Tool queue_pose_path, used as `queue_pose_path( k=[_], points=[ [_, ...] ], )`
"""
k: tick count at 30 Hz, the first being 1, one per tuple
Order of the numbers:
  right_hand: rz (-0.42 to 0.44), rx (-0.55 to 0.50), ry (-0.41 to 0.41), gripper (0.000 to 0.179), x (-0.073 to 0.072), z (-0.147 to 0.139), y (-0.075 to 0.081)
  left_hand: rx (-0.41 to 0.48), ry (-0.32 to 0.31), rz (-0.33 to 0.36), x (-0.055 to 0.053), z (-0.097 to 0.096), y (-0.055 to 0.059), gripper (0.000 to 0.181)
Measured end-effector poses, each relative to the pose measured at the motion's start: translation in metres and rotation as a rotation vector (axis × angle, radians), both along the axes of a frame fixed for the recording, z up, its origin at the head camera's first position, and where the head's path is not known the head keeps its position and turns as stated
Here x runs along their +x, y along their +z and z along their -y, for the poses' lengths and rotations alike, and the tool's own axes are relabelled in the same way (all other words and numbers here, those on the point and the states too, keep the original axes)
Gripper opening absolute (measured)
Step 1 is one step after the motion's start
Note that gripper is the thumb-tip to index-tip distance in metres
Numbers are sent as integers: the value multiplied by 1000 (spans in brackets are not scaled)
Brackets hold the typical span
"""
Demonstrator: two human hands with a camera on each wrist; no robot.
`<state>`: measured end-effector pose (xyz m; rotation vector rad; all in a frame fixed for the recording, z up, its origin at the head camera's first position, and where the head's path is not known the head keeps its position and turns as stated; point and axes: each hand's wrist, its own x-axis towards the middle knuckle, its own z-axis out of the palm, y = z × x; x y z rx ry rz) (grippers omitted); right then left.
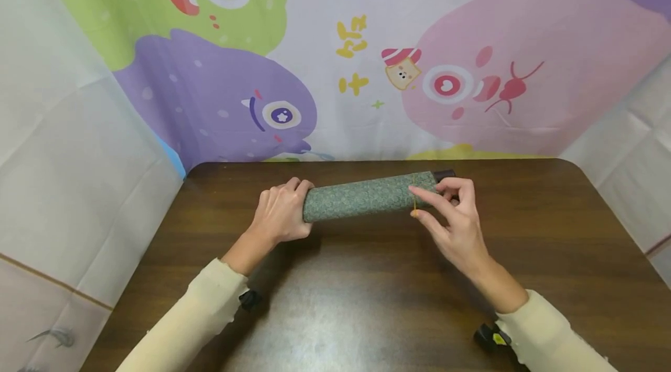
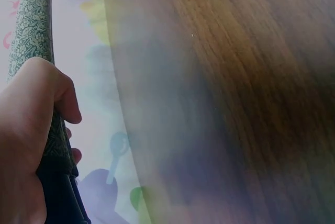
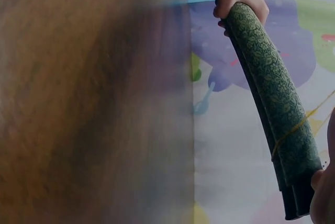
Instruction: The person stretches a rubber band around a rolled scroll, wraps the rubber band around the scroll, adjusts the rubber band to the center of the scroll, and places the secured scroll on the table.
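A long green floral-patterned roll (image 1: pixel 367 198) with dark ends is held above the table, tilted slightly up to the right. My left hand (image 1: pixel 283 209) grips its left end, thumb and fingers wrapped round it; the dark end (image 2: pixel 60 198) shows below that hand in the left wrist view. A thin yellow rubber band (image 3: pixel 293 131) goes round the roll near its right end. With thumb and forefinger spread apart, my right hand (image 1: pixel 461 232) holds the band stretched between the tips. Its other fingers curl at the roll's right end, beside the dark tip (image 1: pixel 444 174).
Beneath the hands is a dark brown wooden table (image 1: pixel 325 302) with rounded far corners. A cloth backdrop (image 1: pixel 356 127) printed with cartoon monsters hangs behind the far edge. Pale panels (image 1: pixel 68 145) stand at both sides.
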<state>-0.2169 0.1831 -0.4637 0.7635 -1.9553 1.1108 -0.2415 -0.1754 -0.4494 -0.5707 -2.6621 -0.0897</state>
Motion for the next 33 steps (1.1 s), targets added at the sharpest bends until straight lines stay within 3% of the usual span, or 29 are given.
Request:
queue_pose_path(
  k=[4,7,9,13,19,22,29,33],
  points=[
    [-85,66,-37,53,-1,-3,5,0,-2,-1,0,-1,1,68],
    [-124,46,-79,52,-3,-5,7,0,1,-1,0,-2,1,68],
    [-128,21,-64,45,-3,-7,7,1,5,-1,-1,-2,2,68],
    [-111,0,62,32,-3,-10,5,4,13,-1,-1,-2,2,68],
    [-87,-33,307,41,-6,-14,1,-6,5,6,0,-4,1,69],
    [-78,-54,399,34,-8,-16,1,-11,13,5,0,-4,1,69],
    [-66,-66,439,18,-10,-20,2,-9,22,14,1,-5,3,68],
    [-72,-66,453,23,-11,-21,2,-7,20,26,1,-5,3,67]
  ],
)
